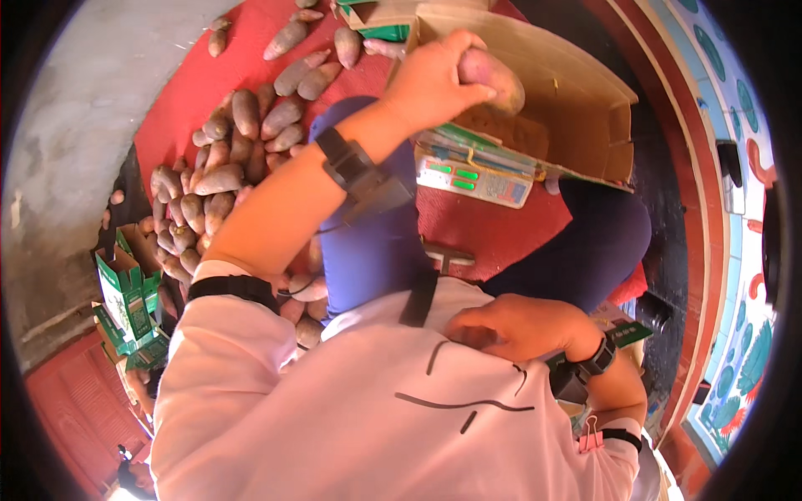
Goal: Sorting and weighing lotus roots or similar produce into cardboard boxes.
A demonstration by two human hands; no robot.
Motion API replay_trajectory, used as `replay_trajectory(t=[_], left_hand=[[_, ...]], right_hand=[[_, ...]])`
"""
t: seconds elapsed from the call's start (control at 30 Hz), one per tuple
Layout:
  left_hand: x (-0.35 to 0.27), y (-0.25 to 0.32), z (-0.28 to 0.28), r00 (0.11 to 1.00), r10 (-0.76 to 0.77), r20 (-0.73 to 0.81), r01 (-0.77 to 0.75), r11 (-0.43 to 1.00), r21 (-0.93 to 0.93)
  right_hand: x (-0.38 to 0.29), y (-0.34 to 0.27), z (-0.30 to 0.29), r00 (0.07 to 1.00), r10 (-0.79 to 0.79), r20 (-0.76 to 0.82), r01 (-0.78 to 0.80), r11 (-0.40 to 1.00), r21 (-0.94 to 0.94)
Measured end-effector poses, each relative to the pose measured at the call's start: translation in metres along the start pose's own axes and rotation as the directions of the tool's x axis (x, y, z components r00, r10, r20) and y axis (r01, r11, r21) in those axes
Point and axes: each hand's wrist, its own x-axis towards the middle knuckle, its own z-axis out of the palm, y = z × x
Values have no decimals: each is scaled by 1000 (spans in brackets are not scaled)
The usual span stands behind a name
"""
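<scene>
My left hand [435, 78] grips a large sweet potato [492, 81] with thumb and fingers. It holds this over the near left part of an open cardboard box [576, 106], whose floor is partly hidden. The box stands on or just behind a digital scale [473, 181] with lit green displays; the contact is hidden. At my waist, my right hand [520, 325] lies against the pale shirt [401, 426] with its fingers curled. Its palm is hidden, so I cannot tell whether anything is in it. A heap of sweet potatoes [219, 178] covers the red mat left of my legs.
More sweet potatoes [307, 72] lie loose at the upper left. Green and white cartons [128, 294] stand at the far left, near another person's arm [139, 385]. Between my legs is a small T-shaped object [448, 255]. A tiled wall [730, 250] runs along the right.
</scene>
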Motion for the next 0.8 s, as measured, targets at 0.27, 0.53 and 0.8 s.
replay_trajectory(t=[0.27, 0.53, 0.8], left_hand=[[1, 13, 4, 999, -27, 39, 25, 999, 32], [-1, -1, 15, 998, -2, 61, -1, 999, 54], [1, 4, 13, 998, 7, 61, -9, 999, 34]], right_hand=[[2, 30, 4, 928, -311, -205, 275, 943, -188], [-7, 48, -8, 988, -23, 153, 20, 1000, 20], [6, 33, -8, 986, -168, 21, 167, 986, 19]])
